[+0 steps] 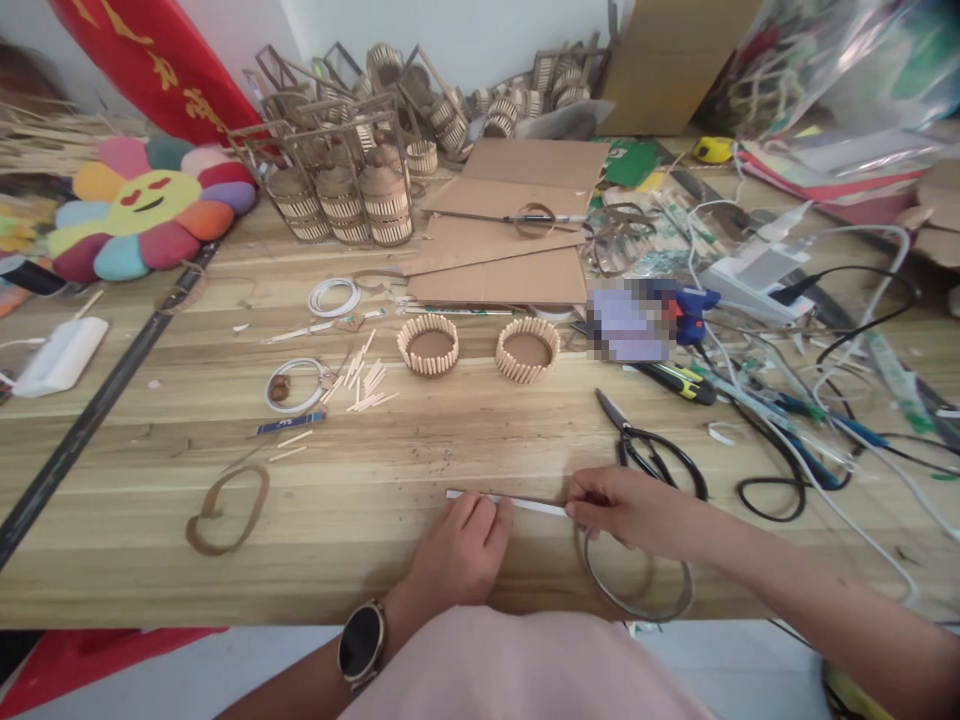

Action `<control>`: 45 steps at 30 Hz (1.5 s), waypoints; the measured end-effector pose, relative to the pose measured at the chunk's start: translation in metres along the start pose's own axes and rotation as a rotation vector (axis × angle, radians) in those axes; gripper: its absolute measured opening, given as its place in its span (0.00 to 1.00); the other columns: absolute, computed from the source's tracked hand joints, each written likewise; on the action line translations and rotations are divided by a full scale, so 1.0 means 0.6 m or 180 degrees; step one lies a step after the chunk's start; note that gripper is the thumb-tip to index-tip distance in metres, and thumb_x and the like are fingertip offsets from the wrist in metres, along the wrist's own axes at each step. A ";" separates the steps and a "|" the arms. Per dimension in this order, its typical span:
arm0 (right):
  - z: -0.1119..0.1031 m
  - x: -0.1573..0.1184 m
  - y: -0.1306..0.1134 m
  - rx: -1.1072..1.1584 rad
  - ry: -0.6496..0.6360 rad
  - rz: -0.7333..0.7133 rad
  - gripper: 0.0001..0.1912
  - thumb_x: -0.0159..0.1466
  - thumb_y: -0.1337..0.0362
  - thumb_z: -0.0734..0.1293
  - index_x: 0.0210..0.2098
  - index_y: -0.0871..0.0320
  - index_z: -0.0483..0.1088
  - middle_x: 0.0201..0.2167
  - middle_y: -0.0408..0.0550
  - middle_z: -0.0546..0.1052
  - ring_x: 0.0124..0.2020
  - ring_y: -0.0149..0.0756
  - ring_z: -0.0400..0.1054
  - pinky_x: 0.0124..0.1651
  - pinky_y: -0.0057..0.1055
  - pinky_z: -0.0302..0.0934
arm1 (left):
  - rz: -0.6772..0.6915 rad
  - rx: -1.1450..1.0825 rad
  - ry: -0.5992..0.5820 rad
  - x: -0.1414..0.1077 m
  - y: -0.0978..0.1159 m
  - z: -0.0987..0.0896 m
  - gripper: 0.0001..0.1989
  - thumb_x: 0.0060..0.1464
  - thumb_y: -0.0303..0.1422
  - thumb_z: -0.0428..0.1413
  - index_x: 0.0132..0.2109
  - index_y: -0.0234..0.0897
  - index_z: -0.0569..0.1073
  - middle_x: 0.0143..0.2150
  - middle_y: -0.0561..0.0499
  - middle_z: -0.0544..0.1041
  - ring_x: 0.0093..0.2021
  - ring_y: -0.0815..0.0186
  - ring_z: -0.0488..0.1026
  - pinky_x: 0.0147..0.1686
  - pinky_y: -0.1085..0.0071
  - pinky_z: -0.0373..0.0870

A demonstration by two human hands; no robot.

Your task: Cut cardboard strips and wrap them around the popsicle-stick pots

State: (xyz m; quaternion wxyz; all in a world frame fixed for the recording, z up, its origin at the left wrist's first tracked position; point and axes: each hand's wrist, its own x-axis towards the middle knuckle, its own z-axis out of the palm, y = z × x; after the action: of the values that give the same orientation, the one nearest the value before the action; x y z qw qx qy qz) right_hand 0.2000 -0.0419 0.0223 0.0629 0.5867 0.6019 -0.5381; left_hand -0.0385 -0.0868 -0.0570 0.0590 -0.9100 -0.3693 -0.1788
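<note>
A narrow strip (538,507), white along its face with a brown edge, lies near the table's front edge. My left hand (465,545) presses its left part down with curled fingers, a short end showing beyond them. My right hand (626,508) pinches the same strip farther right between thumb and fingers. From there a loose loop (686,595) hangs below that hand; it seems to be the strip's other part. Just behind my right hand lie black-handled scissors (652,450). Two round cups ringed with short wooden sticks, a left cup (429,362) and a right cup (517,376), stand farther back.
Loose wooden sticks (360,385), a white tape ring (295,407) and a brown band loop (196,540) lie to the left. Cardboard sheets (510,235) and a frame of small barrels (341,212) stand behind. A utility knife (682,382), glue gun (691,310) and cables crowd the right.
</note>
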 end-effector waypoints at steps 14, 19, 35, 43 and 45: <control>0.003 0.008 -0.006 -0.0279 0.0072 0.0199 0.10 0.64 0.61 0.61 0.28 0.57 0.67 0.23 0.43 0.77 0.18 0.29 0.66 0.23 0.25 0.56 | -0.0014 0.0021 -0.0117 -0.010 0.003 0.019 0.14 0.64 0.25 0.48 0.54 0.31 0.71 0.37 0.43 0.74 0.41 0.59 0.71 0.40 0.65 0.70; 0.003 0.008 -0.015 -0.0424 0.0083 0.0255 0.10 0.64 0.62 0.61 0.27 0.57 0.67 0.24 0.44 0.78 0.19 0.30 0.68 0.24 0.25 0.57 | -0.0025 0.0038 -0.0100 -0.013 0.003 0.024 0.16 0.64 0.25 0.45 0.55 0.32 0.70 0.36 0.44 0.74 0.40 0.59 0.70 0.41 0.65 0.70; 0.014 0.008 -0.030 -0.1587 0.0594 0.0091 0.11 0.64 0.69 0.61 0.27 0.57 0.72 0.29 0.49 0.79 0.31 0.36 0.71 0.31 0.29 0.53 | -0.0084 0.0084 -0.0149 0.005 0.008 -0.006 0.16 0.65 0.26 0.48 0.57 0.37 0.70 0.35 0.47 0.71 0.37 0.60 0.68 0.38 0.66 0.71; 0.024 0.019 -0.053 -0.1565 0.0549 0.0010 0.11 0.64 0.67 0.61 0.30 0.58 0.73 0.31 0.50 0.80 0.33 0.37 0.72 0.31 0.29 0.52 | -0.0296 0.0294 0.0221 0.010 -0.002 -0.031 0.14 0.63 0.22 0.49 0.52 0.34 0.73 0.43 0.42 0.73 0.46 0.58 0.70 0.43 0.65 0.72; 0.029 0.028 -0.067 -0.1530 0.0503 -0.0062 0.11 0.65 0.67 0.61 0.31 0.58 0.73 0.32 0.50 0.80 0.34 0.38 0.72 0.32 0.29 0.53 | -0.0048 0.0231 0.0286 0.012 -0.007 -0.033 0.14 0.64 0.22 0.47 0.52 0.30 0.73 0.44 0.41 0.74 0.45 0.59 0.71 0.43 0.66 0.72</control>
State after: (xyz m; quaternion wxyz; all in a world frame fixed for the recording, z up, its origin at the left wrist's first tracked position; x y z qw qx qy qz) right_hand 0.1545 -0.0330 0.0264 0.1481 0.5892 0.7213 -0.3326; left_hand -0.0423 -0.0838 -0.0364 0.1072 -0.8956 -0.3794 -0.2063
